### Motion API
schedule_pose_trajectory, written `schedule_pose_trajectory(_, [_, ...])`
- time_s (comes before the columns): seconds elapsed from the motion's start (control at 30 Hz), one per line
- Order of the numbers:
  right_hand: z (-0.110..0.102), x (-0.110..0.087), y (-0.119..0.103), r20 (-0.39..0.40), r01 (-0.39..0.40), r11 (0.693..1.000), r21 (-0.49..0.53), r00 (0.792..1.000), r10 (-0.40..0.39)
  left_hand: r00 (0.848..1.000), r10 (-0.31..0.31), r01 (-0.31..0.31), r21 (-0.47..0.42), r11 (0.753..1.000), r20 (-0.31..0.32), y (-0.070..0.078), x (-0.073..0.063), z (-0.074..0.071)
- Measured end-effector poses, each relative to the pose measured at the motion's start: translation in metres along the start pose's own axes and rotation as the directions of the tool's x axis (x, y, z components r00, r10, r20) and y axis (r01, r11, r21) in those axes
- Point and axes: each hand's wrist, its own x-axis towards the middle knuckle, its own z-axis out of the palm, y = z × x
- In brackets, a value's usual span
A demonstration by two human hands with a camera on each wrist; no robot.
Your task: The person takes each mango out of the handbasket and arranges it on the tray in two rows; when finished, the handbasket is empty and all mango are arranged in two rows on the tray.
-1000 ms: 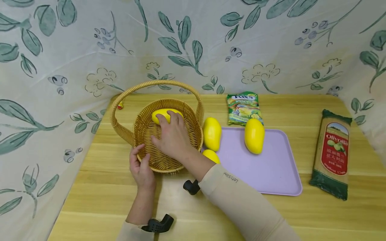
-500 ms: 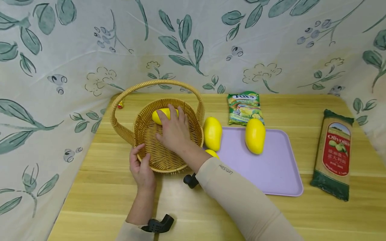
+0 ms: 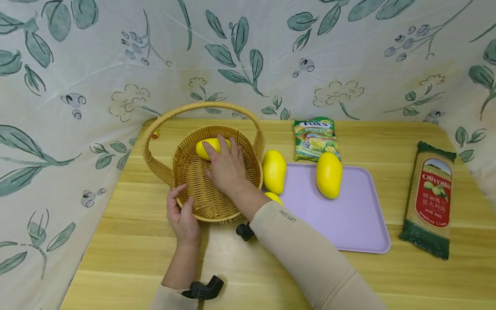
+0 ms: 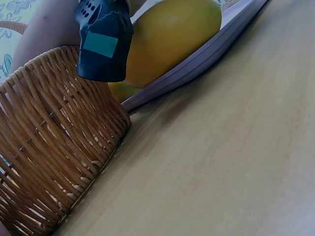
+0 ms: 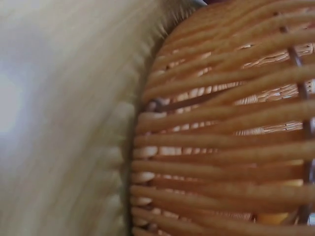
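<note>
A round wicker basket (image 3: 201, 193) with a tall arched handle stands on the table. My left hand (image 3: 187, 224) grips its near left rim. Inside, at the back, lies a yellow mango (image 3: 204, 150) on its side. My right hand (image 3: 227, 170) reaches over the right rim and holds that mango, its fingers bent over the top and covering its right part. In the left wrist view, the basket's woven wall (image 4: 59, 132) stands close. Only basket wall (image 5: 221, 137) and table fill the right wrist view; neither hand's grip shows there.
On the lilac tray (image 3: 348, 224) lie mangoes, one at the back (image 3: 329, 175) and one by the basket (image 3: 274, 172); another (image 3: 274, 198) is partly hidden by the right arm. Behind the tray is a green candy bag (image 3: 315, 138). A spaghetti pack (image 3: 429, 200) lies far right.
My right hand has shifted slightly right and away from me over the mango in the basket, covering more of its right end. The left hand and basket stay nearly where they were.
</note>
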Motion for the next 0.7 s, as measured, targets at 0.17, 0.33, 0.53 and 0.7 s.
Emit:
schedule_pose_trajectory(0.17, [0.0015, 0.0009, 0.0002, 0.025, -0.005, 1.000, -0.001, 1.000, 0.005, 1.000, 0.008, -0.008, -0.004, 1.000, 0.000, 0.0006, 0.0003, 0.0001])
schedule_pose_trajectory(0.33, [0.0019, 0.0008, 0.0012, 0.018, -0.002, 1.000, -0.009, 1.000, 0.002, 1.000, 0.006, -0.006, 0.001, 1.000, -0.002, 0.0002, 0.0006, 0.0000])
schedule_pose_trajectory(0.53, [0.0025, -0.0004, 0.0014, -0.036, 0.013, 1.000, -0.007, 0.999, -0.013, 1.000, -0.009, 0.009, 0.011, 1.000, -0.005, -0.0006, 0.0003, -0.0013])
schedule_pose_trajectory(0.7, [0.0018, -0.0008, 0.0005, -0.037, 0.008, 1.000, -0.012, 0.999, -0.008, 1.000, -0.013, 0.013, 0.012, 1.000, -0.001, -0.0001, 0.0001, -0.0012])
